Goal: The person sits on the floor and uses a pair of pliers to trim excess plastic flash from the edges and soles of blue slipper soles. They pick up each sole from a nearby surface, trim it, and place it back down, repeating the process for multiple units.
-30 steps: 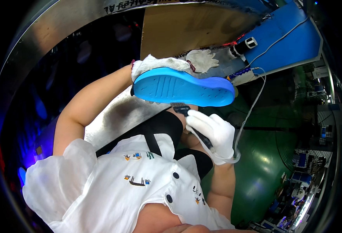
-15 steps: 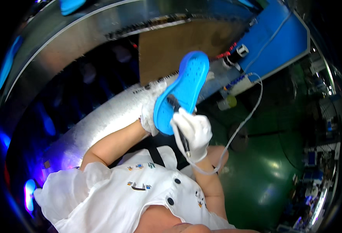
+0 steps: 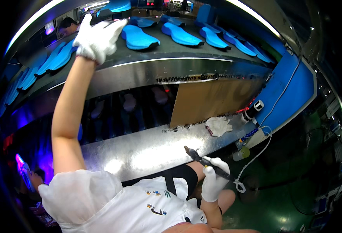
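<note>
The person's left hand (image 3: 99, 37), in a white glove, is stretched far up into the upper left of the frame, arm nearly straight. Its fingers are spread and open, gripping nothing, and it hovers over the dark conveyor belt (image 3: 167, 48) that runs across the top of the frame. Just to the right of that hand lies a blue shoe sole (image 3: 138, 39), close to the fingertips but apart from them. More blue soles (image 3: 217, 38) sit in a loose row further right along the belt, and another batch (image 3: 50, 60) trails off to the left below the wrist.

The right hand (image 3: 214, 179), also gloved in white, is low in the frame, right of centre, near the person's lap. It is closed around a dark pen-like tool (image 3: 202, 159) whose tip points up and to the left; a thin white cord (image 3: 262, 145) loops away from the tool's rear end toward the right.

Between the two hands stretches a shiny metal table (image 3: 151, 149). On its right end lies a spare white glove (image 3: 218, 126), limp and flat, beside a brown board (image 3: 213, 99) standing upright behind it. A blue panel (image 3: 291, 97) rises at the right of the frame.
</note>
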A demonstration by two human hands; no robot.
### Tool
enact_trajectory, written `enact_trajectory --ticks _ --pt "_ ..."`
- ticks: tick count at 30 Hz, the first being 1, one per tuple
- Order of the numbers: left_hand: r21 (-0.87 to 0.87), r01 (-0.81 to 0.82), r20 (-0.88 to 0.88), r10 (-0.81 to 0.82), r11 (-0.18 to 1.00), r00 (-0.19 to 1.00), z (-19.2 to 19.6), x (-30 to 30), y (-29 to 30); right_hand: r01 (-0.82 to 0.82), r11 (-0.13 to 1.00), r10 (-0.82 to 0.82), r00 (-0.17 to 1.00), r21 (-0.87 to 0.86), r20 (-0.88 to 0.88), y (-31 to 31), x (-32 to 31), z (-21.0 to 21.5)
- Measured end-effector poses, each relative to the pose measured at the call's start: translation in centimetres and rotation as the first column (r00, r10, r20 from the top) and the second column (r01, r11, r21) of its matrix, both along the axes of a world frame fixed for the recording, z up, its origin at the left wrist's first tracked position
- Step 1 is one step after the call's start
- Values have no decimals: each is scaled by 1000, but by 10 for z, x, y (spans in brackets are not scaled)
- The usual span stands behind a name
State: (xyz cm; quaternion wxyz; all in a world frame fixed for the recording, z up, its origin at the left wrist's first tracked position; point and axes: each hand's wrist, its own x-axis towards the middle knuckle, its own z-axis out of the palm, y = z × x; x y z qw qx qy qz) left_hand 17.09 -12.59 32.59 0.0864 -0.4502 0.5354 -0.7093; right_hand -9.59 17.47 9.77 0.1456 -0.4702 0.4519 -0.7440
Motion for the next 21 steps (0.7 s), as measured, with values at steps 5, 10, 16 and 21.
enact_trajectory --ticks 5,10,16,21 --pt "111 627 -885 -210 771 415 5 75 52 -7 991 -13 990 137 142 6 -8 -11" --pt "373 125 -814 259 919 520 -25 188 5 -49 985 19 983 163 182 1 -2 -10" --pt "-462 670 -885 -253 581 -391 -77 112 52 0 984 -46 965 179 257 -3 -5 -21" --pt "-422 898 -812 -494 126 -312 -189 15 133 132 963 -213 907 235 362 4 -26 -53"
